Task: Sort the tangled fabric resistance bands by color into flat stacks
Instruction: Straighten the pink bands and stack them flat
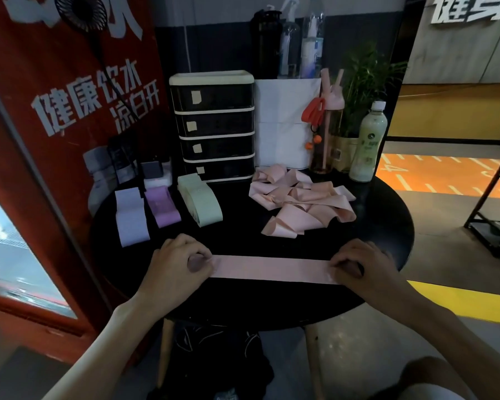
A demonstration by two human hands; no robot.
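A pink band (272,268) lies stretched flat across the near part of the round black table (243,307). My left hand (179,264) pinches its left end and my right hand (361,261) pinches its right end. Behind it, at the right, sits a tangled heap of pink bands (298,202). At the left lie three flat stacks side by side: lavender-white bands (132,216), purple bands (162,206) and pale green bands (199,202).
At the table's back stand a black drawer unit (214,125), a white bag (286,122), a pink straw bottle (325,134), a potted plant (358,96) and a pale green drink bottle (367,142). A red banner (70,111) stands left; a black rack (497,203) right.
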